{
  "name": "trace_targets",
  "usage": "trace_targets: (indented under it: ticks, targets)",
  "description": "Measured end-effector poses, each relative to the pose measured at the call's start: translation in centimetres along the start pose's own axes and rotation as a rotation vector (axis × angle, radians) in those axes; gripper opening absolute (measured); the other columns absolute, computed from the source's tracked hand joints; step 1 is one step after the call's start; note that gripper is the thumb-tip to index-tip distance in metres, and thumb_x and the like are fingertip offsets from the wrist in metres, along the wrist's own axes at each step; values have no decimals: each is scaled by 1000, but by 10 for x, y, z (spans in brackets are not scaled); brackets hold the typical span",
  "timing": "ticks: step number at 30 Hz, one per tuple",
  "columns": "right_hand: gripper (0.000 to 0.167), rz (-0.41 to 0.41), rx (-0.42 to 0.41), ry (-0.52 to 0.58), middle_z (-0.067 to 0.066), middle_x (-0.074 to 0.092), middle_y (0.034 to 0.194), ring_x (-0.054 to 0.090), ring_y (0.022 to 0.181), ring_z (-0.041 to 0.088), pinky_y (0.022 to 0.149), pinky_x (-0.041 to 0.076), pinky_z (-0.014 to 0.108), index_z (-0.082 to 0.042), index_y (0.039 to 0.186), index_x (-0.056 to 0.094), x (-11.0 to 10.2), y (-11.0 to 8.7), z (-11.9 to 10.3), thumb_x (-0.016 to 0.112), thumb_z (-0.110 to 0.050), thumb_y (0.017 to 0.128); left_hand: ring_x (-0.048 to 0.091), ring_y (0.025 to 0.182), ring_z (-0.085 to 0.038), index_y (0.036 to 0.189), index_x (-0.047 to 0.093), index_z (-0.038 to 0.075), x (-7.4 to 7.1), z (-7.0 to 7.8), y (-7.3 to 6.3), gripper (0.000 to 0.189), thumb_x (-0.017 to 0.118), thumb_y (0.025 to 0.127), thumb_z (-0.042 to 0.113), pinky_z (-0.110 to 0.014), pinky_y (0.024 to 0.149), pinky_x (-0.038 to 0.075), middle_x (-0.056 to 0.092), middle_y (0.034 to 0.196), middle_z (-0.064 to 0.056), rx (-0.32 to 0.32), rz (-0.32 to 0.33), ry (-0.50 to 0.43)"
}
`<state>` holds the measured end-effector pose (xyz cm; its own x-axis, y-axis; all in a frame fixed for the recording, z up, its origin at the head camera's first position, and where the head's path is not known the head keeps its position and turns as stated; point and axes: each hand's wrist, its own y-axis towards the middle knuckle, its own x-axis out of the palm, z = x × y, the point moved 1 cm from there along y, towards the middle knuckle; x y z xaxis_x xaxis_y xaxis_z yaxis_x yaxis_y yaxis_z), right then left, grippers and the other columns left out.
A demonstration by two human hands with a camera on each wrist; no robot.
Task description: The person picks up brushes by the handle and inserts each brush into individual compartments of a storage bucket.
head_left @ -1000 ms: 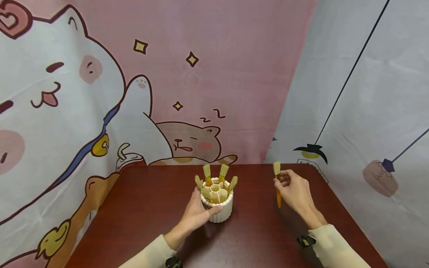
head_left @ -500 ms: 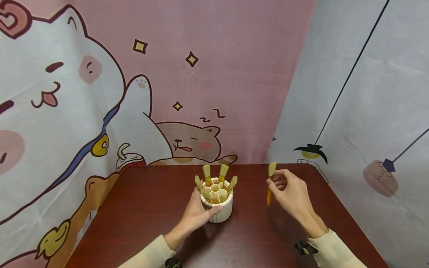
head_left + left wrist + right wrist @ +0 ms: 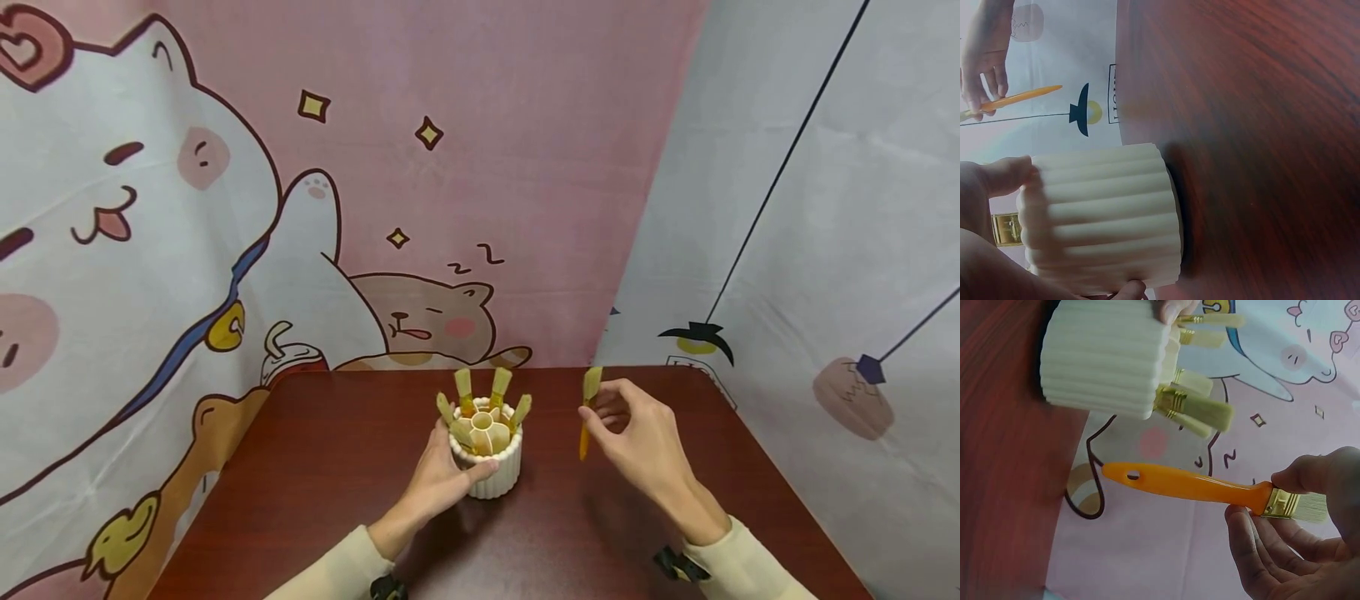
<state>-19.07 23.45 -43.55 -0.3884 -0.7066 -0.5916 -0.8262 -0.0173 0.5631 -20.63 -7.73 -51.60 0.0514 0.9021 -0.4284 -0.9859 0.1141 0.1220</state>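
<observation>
A white ribbed brush holder (image 3: pixel 501 475) with a petal-shaped divider stands upright on the table. My left hand (image 3: pixel 438 482) grips its side, thumb at the front and fingers round the left. Several brushes (image 3: pixel 501 383) lean outward from its compartments, bristles up. To the right of the holder, apart from it, my right hand (image 3: pixel 641 429) pinches a paintbrush (image 3: pixel 1191 483) near its metal ferrule. That brush has an orange handle with a hanging hole, a gold ferrule and pale bristles. In the head view its bristles point up and the handle end hangs down above the table.
The dark red-brown wooden table (image 3: pixel 330 467) spreads under both hands. Behind it hangs a cartoon-printed cloth (image 3: pixel 540 208), close to the table's far edge, and another printed pale cloth (image 3: pixel 810 250) flanks the right side.
My right hand has moved left with the paintbrush, closer to the holder. The brush leans slightly more to the right at its top. My left hand and the holder have stayed put.
</observation>
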Motion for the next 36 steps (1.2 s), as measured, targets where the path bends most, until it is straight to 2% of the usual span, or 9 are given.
trace_targets:
  ticks: [11,20,27,33,36]
  targets:
    - [27,-2,-56,57,-5,84,98,78,82,3,73,67,22,-14,121,79,4,2,-18,94,-12,98,55,161,-49,176,34,-3,0,0,0,119,103,86,35,-71,134,42,53,172,-28,-4,-4,2]
    - [31,-3,-107,83,-5,83,97,77,81,3,72,69,30,-12,122,79,8,2,-33,95,-10,96,54,161,-50,177,32,-3,-1,-1,2,122,103,86,36,-71,134,42,53,172,-29,-19,-4,2]
    - [32,-2,-148,132,-7,82,97,77,82,3,75,67,21,-15,120,79,15,4,-42,96,-7,95,54,161,-49,178,32,-1,0,-2,1,122,103,86,36,-71,134,41,52,172,-28,-29,-10,-2]
    - [31,-4,-177,154,-8,80,97,77,81,3,74,68,26,-16,118,78,21,5,-49,96,-6,94,54,162,-49,178,31,-1,-1,-3,1,122,103,87,36,-72,134,42,52,173,-28,-30,-8,-2]
    - [31,-14,-178,156,-7,81,98,77,82,3,74,67,24,-15,118,78,24,5,-53,96,-6,94,54,162,-49,178,31,0,-1,-3,1,123,103,86,37,-71,134,42,52,173,-28,-28,-8,0]
